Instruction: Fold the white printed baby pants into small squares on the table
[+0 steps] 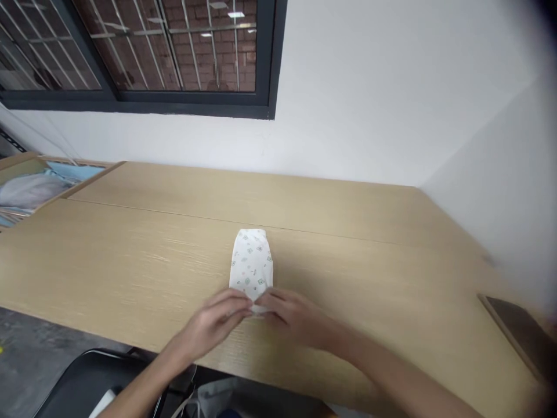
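A small piece of white printed cloth [251, 261] lies flat on the wooden table, narrower at its far end and dotted with tiny dark and greenish figures. At its near end, my left hand [217, 319] pinches the fabric from the left side. From the right, my right hand [291, 316] grips the same end, its fingertips close to those of the left. Part of the near edge is hidden under the fingers, and the right hand is slightly blurred.
The wooden table [152, 244] reaches back to a white wall below a barred window [174, 52]. A wooden bin [87, 184] with bagged and light-blue items is at the left. A dark, wood-edged panel [517, 331] lies at the right. A black chair [96, 377] stands in front.
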### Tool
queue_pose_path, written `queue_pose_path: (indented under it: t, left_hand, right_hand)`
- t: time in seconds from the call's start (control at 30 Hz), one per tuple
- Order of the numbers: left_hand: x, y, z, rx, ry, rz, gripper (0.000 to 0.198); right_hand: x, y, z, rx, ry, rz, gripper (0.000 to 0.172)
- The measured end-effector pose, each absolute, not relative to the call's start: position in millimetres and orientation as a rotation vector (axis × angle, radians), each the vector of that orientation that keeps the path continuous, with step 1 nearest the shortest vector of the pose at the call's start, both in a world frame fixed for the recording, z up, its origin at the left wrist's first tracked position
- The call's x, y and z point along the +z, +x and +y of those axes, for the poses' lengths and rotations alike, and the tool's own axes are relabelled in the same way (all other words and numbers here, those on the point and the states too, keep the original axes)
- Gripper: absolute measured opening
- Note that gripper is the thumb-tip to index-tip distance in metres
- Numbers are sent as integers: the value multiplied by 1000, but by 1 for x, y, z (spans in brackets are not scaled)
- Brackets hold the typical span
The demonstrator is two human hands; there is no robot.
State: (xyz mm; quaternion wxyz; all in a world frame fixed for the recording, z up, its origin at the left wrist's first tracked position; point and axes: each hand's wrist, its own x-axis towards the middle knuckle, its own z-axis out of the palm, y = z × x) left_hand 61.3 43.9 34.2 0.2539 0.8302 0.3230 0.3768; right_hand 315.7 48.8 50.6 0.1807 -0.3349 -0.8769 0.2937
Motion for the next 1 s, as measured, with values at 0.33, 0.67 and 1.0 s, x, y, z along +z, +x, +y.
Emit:
queue_pose_path:
  t: [0.33, 0.67, 1.0]
  left_hand:
    - [38, 89, 194, 1020, 2190, 1333, 34]
    - [11, 110, 218, 842, 2275, 1492, 37]
    - [-52, 138, 43, 460, 2642, 1875, 62]
  right_hand:
    - [45, 318, 199, 658, -1182, -2184, 19]
    - [-9, 308, 233, 311, -1387, -2251, 26]
    - [5, 264, 149, 428, -499, -2666, 50]
